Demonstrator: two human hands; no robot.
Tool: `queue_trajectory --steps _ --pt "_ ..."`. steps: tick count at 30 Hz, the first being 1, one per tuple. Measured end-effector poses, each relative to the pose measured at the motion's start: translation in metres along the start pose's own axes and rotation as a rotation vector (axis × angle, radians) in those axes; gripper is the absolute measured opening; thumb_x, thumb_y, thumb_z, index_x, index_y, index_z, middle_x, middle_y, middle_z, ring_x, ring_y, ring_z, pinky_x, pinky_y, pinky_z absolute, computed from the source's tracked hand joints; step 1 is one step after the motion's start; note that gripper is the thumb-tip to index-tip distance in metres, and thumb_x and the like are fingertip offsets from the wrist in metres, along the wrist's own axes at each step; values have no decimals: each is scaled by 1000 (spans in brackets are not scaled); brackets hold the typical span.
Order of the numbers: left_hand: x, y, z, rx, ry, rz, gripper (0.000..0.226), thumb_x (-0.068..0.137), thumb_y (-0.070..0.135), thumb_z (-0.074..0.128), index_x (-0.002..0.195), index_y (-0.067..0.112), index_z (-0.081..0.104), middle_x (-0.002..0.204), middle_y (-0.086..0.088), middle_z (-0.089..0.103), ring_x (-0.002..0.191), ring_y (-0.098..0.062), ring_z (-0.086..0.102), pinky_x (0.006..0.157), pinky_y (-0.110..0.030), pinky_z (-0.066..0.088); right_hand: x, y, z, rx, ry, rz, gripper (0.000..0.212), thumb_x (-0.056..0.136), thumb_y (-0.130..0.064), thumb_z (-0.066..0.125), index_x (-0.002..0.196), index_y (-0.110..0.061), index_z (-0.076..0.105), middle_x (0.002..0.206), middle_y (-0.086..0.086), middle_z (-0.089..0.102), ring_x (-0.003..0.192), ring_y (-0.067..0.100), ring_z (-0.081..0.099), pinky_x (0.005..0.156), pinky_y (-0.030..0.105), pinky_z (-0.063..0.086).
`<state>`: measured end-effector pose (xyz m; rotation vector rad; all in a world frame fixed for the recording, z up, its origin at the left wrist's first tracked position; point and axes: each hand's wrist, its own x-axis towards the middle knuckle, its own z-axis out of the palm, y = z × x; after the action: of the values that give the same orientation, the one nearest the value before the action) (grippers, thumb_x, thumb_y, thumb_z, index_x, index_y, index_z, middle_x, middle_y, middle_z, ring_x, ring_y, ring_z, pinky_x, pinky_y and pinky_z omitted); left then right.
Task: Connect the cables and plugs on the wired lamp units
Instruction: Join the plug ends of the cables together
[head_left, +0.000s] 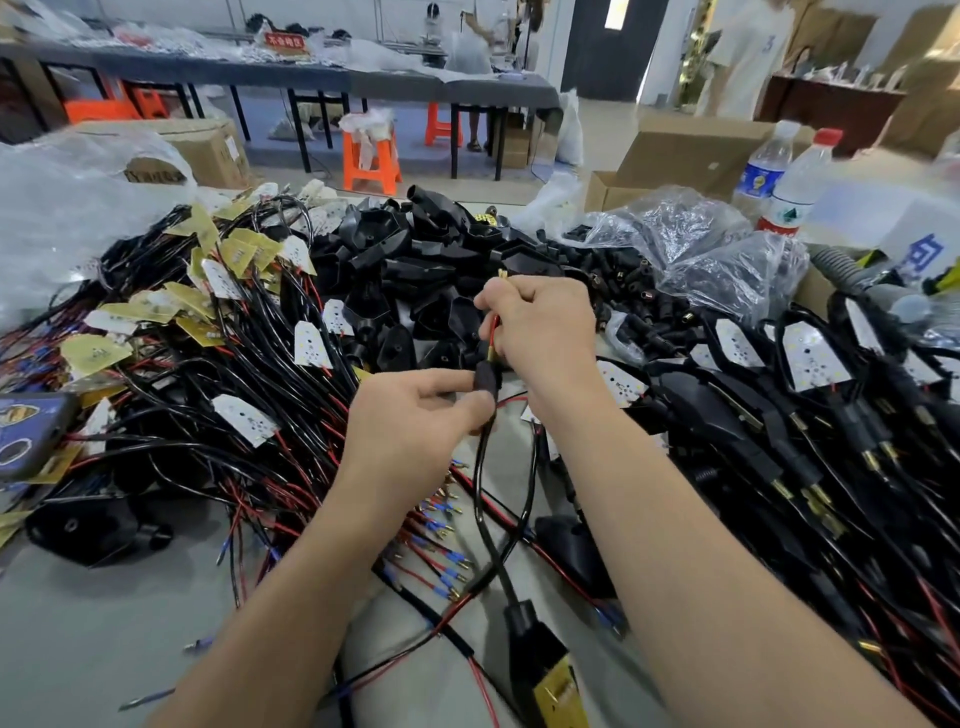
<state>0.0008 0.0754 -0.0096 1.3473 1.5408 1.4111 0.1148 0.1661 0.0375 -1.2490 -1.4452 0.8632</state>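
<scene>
Left hand (410, 421): a bare hand, showing uncovered from the fingertips back to the wrist.
Right hand (545, 327): a bare hand, likewise showing uncovered fingers, knuckles and wrist.
Left forearm (291, 597): running bare behind the fingers, reaching the bottom edge unsleeved.
Right forearm (701, 545): running bare behind the fingers, also unsleeved.

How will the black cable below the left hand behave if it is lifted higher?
Probably floppy: the black cable hangs in a loose curve under the left hand. Likely light, since a fingertip pinch alone holds its plug.
</scene>
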Motion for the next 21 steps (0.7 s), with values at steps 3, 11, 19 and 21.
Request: queue_trajectory --steps 3,11,19,21 --pt "5 2 -2 -539 -266 -308 23 91 16 65 109 7 75 83 -10 78 77 -19 76 72 -25 60 5 0 4 263 -48 211 32 94 -13 62 64 -10 72 49 0 59 37 7 42 42 19 36" --pt "3 0 5 -527 -166 -273 17 93 11 69 106 15 78 94 -11 80 90 -18 77 85 -30 57 9 -5 -6 334 -253 222 27 103 -19 58 83 -8 74 58 2 62 39 10 40 40 18 33" --pt "-7 -10 14 129 127 58 23 92 17 75 101 39 75 78 18 76 71 -2 69 70 -18 56 12 -9 -30 156 -512 82 18 98 -8 61 86 -6 74 71 5 69 53 9 56 51 17 45" --pt "-11 -15 18 270 156 155 22 98 24 65 111 40 70 82 23 74 73 -6 70 68 -23 55 10 -9 -30 145 -552 55 18 97 -6 62 85 -5 75 72 7 69 54 9 58 51 17 47"
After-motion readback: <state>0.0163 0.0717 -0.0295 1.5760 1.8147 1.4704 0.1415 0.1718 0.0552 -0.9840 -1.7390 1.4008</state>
